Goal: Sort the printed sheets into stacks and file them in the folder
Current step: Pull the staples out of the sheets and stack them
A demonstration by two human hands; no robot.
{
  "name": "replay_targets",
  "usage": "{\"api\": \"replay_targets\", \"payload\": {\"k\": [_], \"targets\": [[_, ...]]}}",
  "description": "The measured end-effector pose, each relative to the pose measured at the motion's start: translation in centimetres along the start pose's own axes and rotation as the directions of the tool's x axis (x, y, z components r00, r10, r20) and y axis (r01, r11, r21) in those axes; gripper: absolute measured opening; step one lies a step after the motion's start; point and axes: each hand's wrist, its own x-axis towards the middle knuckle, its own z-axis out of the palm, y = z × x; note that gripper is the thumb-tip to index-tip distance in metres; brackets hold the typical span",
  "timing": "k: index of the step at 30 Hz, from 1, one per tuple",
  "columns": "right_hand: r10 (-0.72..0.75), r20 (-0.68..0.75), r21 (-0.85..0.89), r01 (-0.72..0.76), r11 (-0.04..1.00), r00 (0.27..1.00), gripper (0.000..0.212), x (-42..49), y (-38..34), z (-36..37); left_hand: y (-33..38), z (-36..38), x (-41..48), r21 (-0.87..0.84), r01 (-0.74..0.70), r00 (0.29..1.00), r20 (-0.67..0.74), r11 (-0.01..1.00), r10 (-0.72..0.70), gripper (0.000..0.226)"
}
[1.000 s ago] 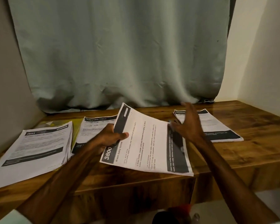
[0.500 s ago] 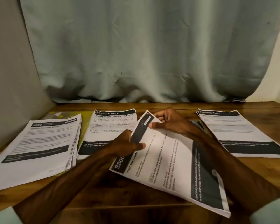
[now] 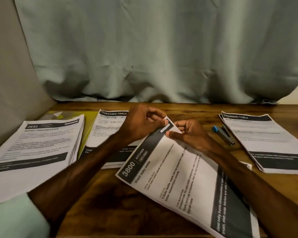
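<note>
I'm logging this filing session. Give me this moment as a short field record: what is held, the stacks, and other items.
held: 3800 KITCHEN sheet, lying askew on the table
left hand: pinches the sheet's top corner
right hand: pinches the same corner
left: 2652 stack
middle: DRESSING TABLE stack
right: second DRESSING TABLE stack
folder: yellow-green, showing between the left and middle stacks
stapler: beside the right stack

The stapler [image 3: 223,134] lies on the table [image 3: 110,194] between middle stack [image 3: 108,129] and right stack [image 3: 265,143], nearer the right.
</note>
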Motion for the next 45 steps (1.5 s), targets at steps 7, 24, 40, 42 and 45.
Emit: {"api": "replay_targets", "payload": {"k": [7, 24, 40, 42, 45], "targets": [[-0.045, 0.012, 0.001, 0.045, 0.999, 0.999, 0.014, 0.1, 0.4, 0.2, -1.4, 1.3, -0.2, 0.001, -0.057, 0.994, -0.093, 0.998, 0.057, 0.013], [0.039, -0.135, 0.067, -0.030, 0.997, 0.990, 0.010, 0.9, 1.8, 1.5, -3.2, 2.6, -2.5, 0.589, -0.206, 0.876, -0.246, 0.782, 0.416, 0.028], [0.009, -0.105, 0.052, -0.003, 0.999, 0.994, 0.009, 0.6, 1.4, 1.6, -2.9, 2.8, -2.7, 0.109, -0.065, 0.931, -0.352, 0.992, 0.100, 0.014], [0.014, -0.104, 0.049, -0.009, 0.999, 0.995, 0.012, 0.6, 1.4, 1.5, -3.0, 2.8, -2.7, 0.142, -0.089, 0.932, -0.338, 0.986, 0.133, 0.010], [0.010, -0.109, 0.045, -0.005, 0.999, 0.994, 0.012, 0.5, 1.3, 1.4, -3.2, 2.7, -2.8, 0.256, -0.147, 0.918, -0.323, 0.955, 0.228, 0.009]]}}
